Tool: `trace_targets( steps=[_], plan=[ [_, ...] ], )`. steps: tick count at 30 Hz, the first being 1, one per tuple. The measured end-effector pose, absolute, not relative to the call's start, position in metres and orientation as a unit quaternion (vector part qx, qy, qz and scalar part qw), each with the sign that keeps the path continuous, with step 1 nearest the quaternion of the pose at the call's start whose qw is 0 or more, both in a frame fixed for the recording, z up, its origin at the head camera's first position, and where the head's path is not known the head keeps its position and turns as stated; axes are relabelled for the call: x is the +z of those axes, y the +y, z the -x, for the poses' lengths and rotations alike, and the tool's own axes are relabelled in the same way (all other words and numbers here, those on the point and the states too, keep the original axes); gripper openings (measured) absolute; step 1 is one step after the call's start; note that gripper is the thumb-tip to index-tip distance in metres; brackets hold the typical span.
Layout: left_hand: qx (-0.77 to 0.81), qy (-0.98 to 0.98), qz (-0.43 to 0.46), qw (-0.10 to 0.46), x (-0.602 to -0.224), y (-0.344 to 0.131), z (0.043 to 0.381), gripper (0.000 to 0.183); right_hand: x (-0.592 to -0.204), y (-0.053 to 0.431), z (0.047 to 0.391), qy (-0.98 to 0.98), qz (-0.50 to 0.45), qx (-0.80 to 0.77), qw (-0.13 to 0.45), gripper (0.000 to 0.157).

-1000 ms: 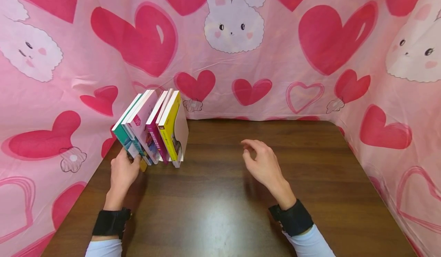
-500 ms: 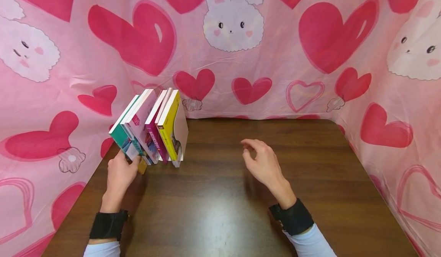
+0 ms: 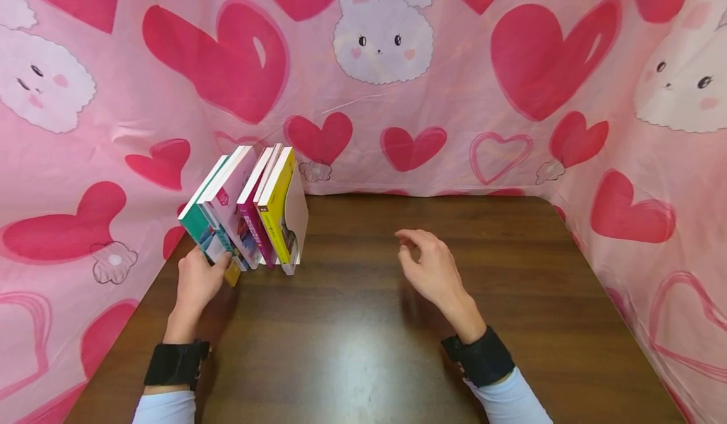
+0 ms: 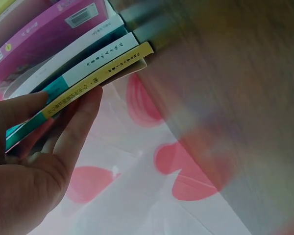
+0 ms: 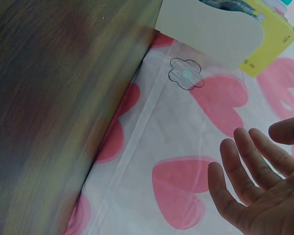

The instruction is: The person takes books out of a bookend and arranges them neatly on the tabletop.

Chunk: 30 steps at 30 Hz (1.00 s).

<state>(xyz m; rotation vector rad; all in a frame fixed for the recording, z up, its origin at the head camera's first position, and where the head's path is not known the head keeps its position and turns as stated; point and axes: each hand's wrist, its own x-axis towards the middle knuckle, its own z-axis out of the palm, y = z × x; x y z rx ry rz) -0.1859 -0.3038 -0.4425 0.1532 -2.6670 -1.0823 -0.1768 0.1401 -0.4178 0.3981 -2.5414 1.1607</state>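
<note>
At the left of the table, my left hand (image 3: 195,279) pinches the lower spine of a green book (image 3: 194,227), the leftmost in an upright row. The left wrist view shows its green and yellow spine (image 4: 95,81) between thumb and fingers. Beside it stand a teal and white book (image 4: 99,61), a pink book (image 3: 230,203), a magenta book (image 3: 255,222) and a yellow book (image 3: 276,219). A white book holder (image 3: 299,216) with a curved cutout flanks the row's right side. My right hand (image 3: 433,266) hovers over the table, fingers loosely bent, holding nothing.
The brown wooden table (image 3: 363,329) extends in front and to the right. A pink fabric curtain (image 3: 454,96) with hearts and rabbits encloses its back and sides. Black straps (image 3: 481,356) circle both wrists.
My left hand has shifted slightly left and toward me, and the green book has come out a little from the row with it. My right hand stays in place.
</note>
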Motion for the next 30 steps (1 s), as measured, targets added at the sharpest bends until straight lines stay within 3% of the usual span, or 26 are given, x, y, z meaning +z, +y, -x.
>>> trace_targets(
  steps=[13, 24, 30],
  plan=[
    [-0.368, -0.917, -0.053, 0.144, -0.4422, -0.3099, 0.1836, 0.058, -0.4173, 0.1389, 0.1757, -0.889, -0.142, 0.407, 0.155, 0.026],
    [-0.379, -0.914, -0.076, 0.121, -0.4387, -0.3073, 0.1858, 0.055, -0.4177, 0.1377, 0.175, -0.89, -0.14, 0.409, 0.148, 0.026],
    [-0.376, -0.913, -0.073, 0.14, -0.4402, -0.3038, 0.1857, 0.05, -0.4183, 0.1384, 0.1754, -0.889, -0.141, 0.408, 0.152, 0.026]
  ],
)
